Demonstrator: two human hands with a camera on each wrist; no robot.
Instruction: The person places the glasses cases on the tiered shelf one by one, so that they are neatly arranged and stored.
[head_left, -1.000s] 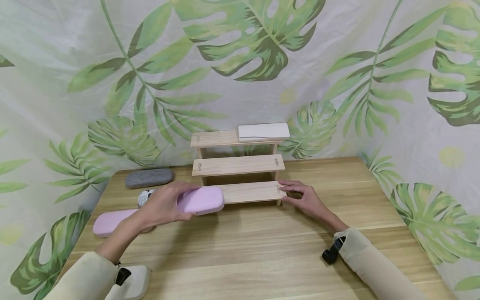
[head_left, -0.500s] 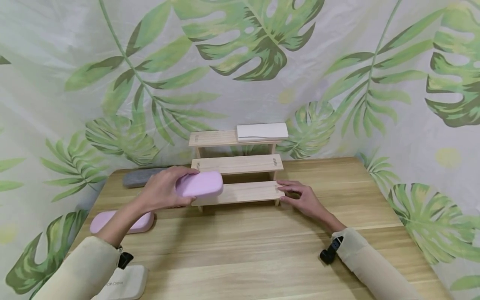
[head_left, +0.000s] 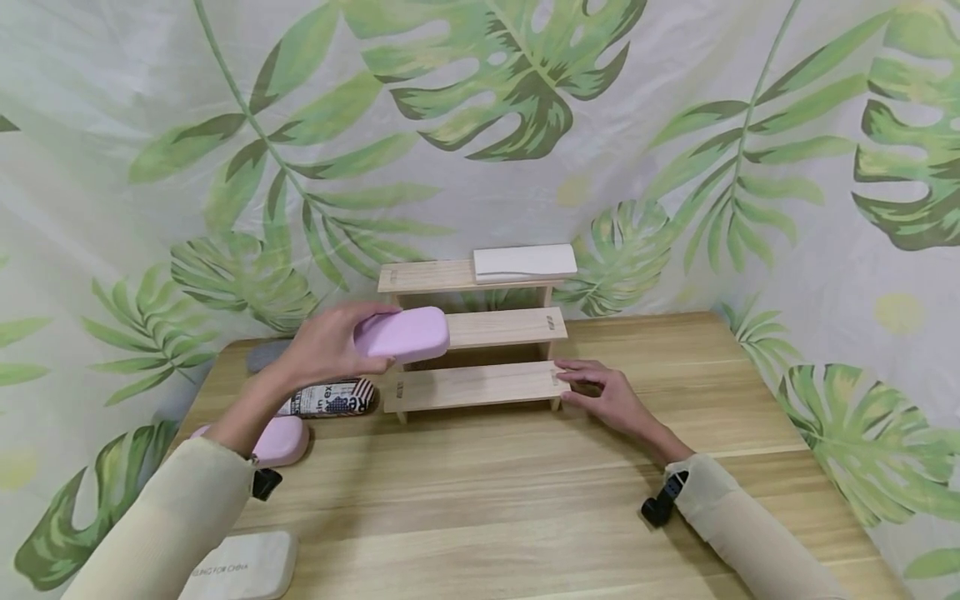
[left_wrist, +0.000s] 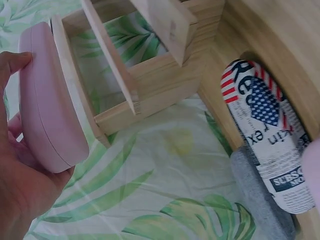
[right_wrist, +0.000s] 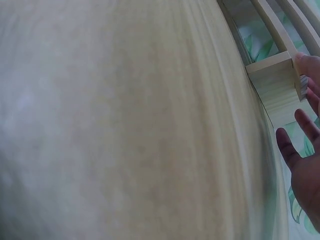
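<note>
My left hand (head_left: 326, 343) grips a lilac glasses case (head_left: 408, 333) by its left end, fingers above and thumb below. In the head view the case is raised in front of the left end of the middle tier of a three-tier wooden display shelf (head_left: 480, 387). The left wrist view shows the case's rounded side and seam (left_wrist: 47, 107) beside the shelf. My right hand (head_left: 611, 404) holds the right end of the lowest tier, its thumb and fingers about the board's end (right_wrist: 301, 86). A white glasses case (head_left: 525, 263) lies on the top tier's right half.
Left of the shelf on the wooden table (head_left: 525, 500) lie a newspaper-and-flag print case (head_left: 337, 398), a grey felt case (head_left: 264, 357) and another pink case (head_left: 281, 442), partly behind my left arm. A cream case with lettering (head_left: 247, 567) lies at the front left. Leaf-print cloth hangs behind.
My left hand has lifted the lilac case from in front of the lowest tier up to the middle tier's height. The printed case has come into view beneath it. My right hand stays in place.
</note>
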